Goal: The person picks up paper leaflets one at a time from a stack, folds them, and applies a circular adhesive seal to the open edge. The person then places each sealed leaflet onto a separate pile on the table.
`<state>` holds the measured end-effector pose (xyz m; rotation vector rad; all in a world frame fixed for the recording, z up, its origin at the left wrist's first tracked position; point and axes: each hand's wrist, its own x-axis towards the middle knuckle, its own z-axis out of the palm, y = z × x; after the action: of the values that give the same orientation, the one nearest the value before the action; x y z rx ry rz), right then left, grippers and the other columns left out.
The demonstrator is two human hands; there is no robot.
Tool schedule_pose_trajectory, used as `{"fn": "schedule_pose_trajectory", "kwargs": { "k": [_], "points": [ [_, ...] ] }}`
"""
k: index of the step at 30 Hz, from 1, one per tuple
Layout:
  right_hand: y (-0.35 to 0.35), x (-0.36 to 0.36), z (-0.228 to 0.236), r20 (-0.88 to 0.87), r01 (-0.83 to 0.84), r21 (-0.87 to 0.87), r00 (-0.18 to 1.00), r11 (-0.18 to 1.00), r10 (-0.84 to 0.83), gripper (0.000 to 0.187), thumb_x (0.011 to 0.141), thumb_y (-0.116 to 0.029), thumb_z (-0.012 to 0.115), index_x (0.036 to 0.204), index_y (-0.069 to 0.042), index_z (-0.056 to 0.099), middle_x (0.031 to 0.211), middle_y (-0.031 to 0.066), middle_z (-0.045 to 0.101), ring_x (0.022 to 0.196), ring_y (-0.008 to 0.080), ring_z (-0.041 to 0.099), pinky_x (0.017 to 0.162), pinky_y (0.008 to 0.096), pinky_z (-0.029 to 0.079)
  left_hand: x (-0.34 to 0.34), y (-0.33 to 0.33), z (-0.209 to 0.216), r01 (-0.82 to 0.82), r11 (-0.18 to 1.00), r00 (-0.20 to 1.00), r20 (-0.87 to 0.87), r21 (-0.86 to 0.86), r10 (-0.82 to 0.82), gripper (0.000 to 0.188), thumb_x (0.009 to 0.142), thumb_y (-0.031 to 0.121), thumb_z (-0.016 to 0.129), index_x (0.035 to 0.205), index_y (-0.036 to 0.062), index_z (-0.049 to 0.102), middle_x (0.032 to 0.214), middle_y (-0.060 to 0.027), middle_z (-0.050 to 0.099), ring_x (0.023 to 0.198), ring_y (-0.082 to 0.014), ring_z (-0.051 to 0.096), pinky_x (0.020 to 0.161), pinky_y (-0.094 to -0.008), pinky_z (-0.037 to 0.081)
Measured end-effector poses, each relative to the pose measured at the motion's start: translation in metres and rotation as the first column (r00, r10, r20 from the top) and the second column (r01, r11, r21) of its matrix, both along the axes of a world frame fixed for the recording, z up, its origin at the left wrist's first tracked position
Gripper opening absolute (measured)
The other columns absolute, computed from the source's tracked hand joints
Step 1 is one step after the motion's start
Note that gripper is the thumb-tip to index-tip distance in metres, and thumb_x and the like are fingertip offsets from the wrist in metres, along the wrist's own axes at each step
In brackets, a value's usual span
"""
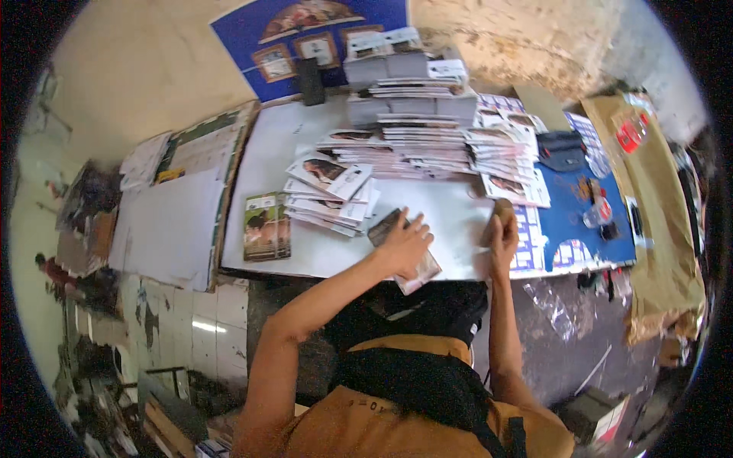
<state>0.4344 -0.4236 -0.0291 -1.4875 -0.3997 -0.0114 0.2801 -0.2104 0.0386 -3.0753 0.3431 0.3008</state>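
My left hand (408,246) lies with its fingers spread on a small booklet or bundle of booklets (426,273) at the table's front edge. My right hand (502,238) is raised over the table to the right, fingers closed and a little blurred; a brownish shape shows at its fingertips, too unclear to name. Left of my left hand sits a loose pile of white-edged booklets (330,177) with a picture on the cover. Beside that pile is a green-and-brown bundle of booklets (267,229).
Tall stacks of booklets (424,141) fill the back of the white table (313,256). On the right are a dark pouch (563,151), a clear bottle (598,212) on blue sheeting, and a red-labelled bottle (632,133) on brown paper. White sheets (164,229) cover a board at left.
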Motion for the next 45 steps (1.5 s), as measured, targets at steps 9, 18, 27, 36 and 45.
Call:
{"fn": "schedule_pose_trajectory", "kwargs": {
  "k": [9, 18, 27, 36, 45],
  "points": [
    [0.004, 0.011, -0.024, -0.026, 0.019, -0.074, 0.999, 0.997, -0.021, 0.057, 0.102, -0.027, 0.061, 0.144, 0.008, 0.046, 0.144, 0.0175, 0.053, 0.129, 0.025, 0.05, 0.111, 0.0353, 0.038, -0.082, 0.036, 0.106, -0.081, 0.941, 0.725, 0.628, -0.328, 0.281, 0.031, 0.078, -0.001, 0.065, 0.106, 0.0132, 0.069, 0.102, -0.0039, 0.064, 0.108, -0.027, 0.061, 0.106, -0.0527, 0.039],
    [-0.015, 0.02, -0.068, 0.219, 0.126, -0.127, 0.971, 0.984, -0.097, 0.066, 0.104, -0.034, 0.058, 0.151, 0.005, 0.035, 0.149, 0.0179, 0.048, 0.13, 0.0272, 0.051, 0.11, 0.038, 0.04, -0.096, 0.151, 0.024, -0.361, 0.843, 0.604, 0.589, -0.399, 0.537, 0.033, 0.07, 0.004, 0.07, 0.101, 0.0136, 0.072, 0.107, -0.0062, 0.063, 0.114, -0.0309, 0.057, 0.106, -0.0513, 0.04],
    [0.001, 0.017, -0.068, 0.413, 0.033, 0.007, 0.91, 0.999, -0.033, 0.069, 0.099, -0.028, 0.067, 0.15, 0.001, 0.031, 0.134, 0.021, 0.052, 0.114, 0.0291, 0.058, 0.098, 0.04, 0.049, -0.12, 0.162, 0.012, -0.236, 0.808, 0.488, 0.654, -0.54, 0.579, 0.06, 0.072, -0.005, 0.059, 0.13, 0.0107, 0.059, 0.128, -0.0125, 0.058, 0.13, -0.0329, 0.049, 0.116, -0.0513, 0.032],
    [0.008, 0.006, -0.045, 0.349, 0.117, -0.14, 0.935, 0.983, -0.062, 0.077, 0.091, -0.02, 0.078, 0.152, -0.002, 0.033, 0.139, 0.0198, 0.049, 0.119, 0.0293, 0.053, 0.1, 0.0431, 0.048, -0.182, 0.191, 0.003, -0.442, 0.367, -0.171, 0.478, -0.819, 0.862, 0.054, 0.086, 0.017, 0.07, 0.136, 0.0039, 0.053, 0.135, -0.0201, 0.051, 0.131, -0.0397, 0.046, 0.111, -0.0526, 0.035],
    [0.012, 0.0, -0.035, 0.388, 0.163, -0.229, 0.92, 0.96, -0.064, 0.076, 0.09, -0.022, 0.079, 0.151, -0.003, 0.036, 0.144, 0.0203, 0.046, 0.124, 0.0304, 0.051, 0.104, 0.0457, 0.046, -0.227, 0.219, -0.055, -0.853, 0.039, -0.142, 0.302, -0.521, 0.943, 0.089, 0.079, 0.061, 0.072, 0.139, -0.0011, 0.047, 0.133, -0.0182, 0.051, 0.131, -0.0387, 0.042, 0.107, -0.0607, 0.032]
  ]
}}
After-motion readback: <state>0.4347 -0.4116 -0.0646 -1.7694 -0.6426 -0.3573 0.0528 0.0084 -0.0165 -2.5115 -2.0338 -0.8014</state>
